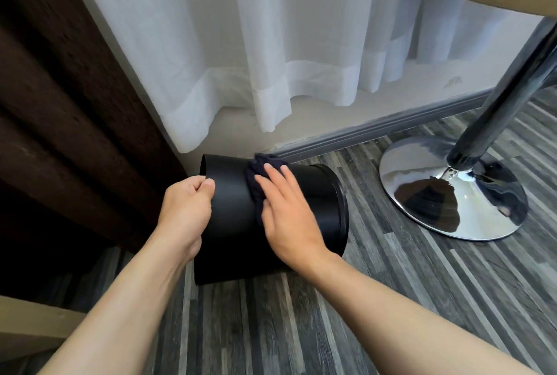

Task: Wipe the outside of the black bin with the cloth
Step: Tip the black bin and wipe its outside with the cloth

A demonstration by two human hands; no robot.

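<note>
The black bin (232, 208) lies on its side on the wood-pattern floor, its open mouth facing left and its base facing right. My left hand (184, 208) grips the rim at the open end, thumb on the outside. My right hand (286, 208) lies flat on the bin's upper side, fingers spread, pressing a dark cloth (256, 177) against the wall. Most of the cloth is hidden under the palm; a bunched part shows beyond the fingertips.
A chrome table base (452, 190) with a slanted pole (509, 94) stands to the right of the bin. White sheer curtains (271, 43) hang behind, above a grey skirting board (376, 127). A dark brown curtain (60, 103) fills the left side.
</note>
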